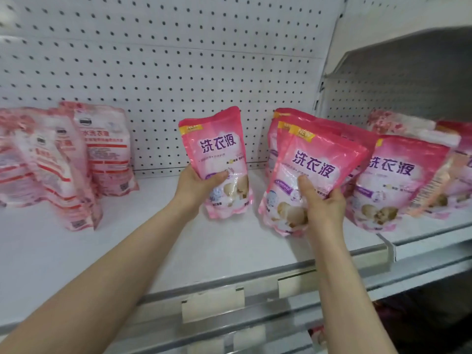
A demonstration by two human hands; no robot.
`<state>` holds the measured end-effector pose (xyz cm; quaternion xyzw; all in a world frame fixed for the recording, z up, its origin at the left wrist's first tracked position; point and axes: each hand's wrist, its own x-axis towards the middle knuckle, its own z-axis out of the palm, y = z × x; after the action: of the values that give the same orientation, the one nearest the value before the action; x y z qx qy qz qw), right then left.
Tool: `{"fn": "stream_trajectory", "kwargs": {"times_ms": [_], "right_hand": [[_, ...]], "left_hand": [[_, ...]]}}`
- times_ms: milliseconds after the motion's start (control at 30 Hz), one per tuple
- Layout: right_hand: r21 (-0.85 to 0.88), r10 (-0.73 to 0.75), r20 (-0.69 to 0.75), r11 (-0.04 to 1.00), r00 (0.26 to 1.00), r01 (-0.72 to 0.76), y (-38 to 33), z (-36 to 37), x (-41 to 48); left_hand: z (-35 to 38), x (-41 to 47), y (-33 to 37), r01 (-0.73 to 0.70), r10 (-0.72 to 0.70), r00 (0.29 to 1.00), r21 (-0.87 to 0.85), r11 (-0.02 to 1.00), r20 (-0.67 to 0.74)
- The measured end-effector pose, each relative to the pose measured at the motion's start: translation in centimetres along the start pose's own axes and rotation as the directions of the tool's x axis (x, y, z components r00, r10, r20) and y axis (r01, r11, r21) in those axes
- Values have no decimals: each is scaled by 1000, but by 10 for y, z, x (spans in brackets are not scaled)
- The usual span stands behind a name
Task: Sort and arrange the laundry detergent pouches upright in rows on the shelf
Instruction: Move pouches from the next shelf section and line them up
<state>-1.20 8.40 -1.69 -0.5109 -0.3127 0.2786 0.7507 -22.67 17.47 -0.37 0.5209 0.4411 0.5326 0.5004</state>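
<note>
My left hand (198, 183) grips a bright pink detergent pouch (217, 149) that stands upright alone in the middle of the white shelf (153, 246). My right hand (323, 203) holds the front pouch (314, 159) of a short row of the same pink pouches, which leans to the right. Another pink pouch (398, 175) leans at the right, with more behind it. At the left stand several paler pink-and-white pouches (102, 152), some upright, some leaning.
A white pegboard back wall (178, 72) rises behind the shelf. An upright post (324, 103) splits it from the right bay. Blank price tags (212, 305) hang on the front rail. A lower shelf (255, 341) shows below.
</note>
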Motion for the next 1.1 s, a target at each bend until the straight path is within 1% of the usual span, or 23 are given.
{"fn": "stream_trajectory", "kwargs": {"times_ms": [100,267,467,633,800,967,1100], "right_hand": [[48,45,67,998,997,-48,-4,13,-10],[59,53,219,996,974,-67,-13,49,-36],[82,47,328,994,943,-78,-22,96,-90],[102,35,373,992,927,-78,-28,141,-150],[123,23,433,989,901,-84,-33,202,-220],[125,11,485,989,875,-81,-24,276,-282],[95,-3,525,994,851,-54,-4,340,-322]], "left_hand": [[-36,-30,13,-19,19,1000,-30,999,-11],[-96,-74,28,-56,54,995,-33,998,-82],[-167,-114,33,-92,82,984,-59,994,-159],[-238,-141,40,-105,93,979,-56,993,-180],[-329,-169,55,-147,140,967,-19,989,-212],[-424,-197,63,-201,195,938,8,980,-286],[-491,-216,64,-190,201,911,65,980,-360]]}}
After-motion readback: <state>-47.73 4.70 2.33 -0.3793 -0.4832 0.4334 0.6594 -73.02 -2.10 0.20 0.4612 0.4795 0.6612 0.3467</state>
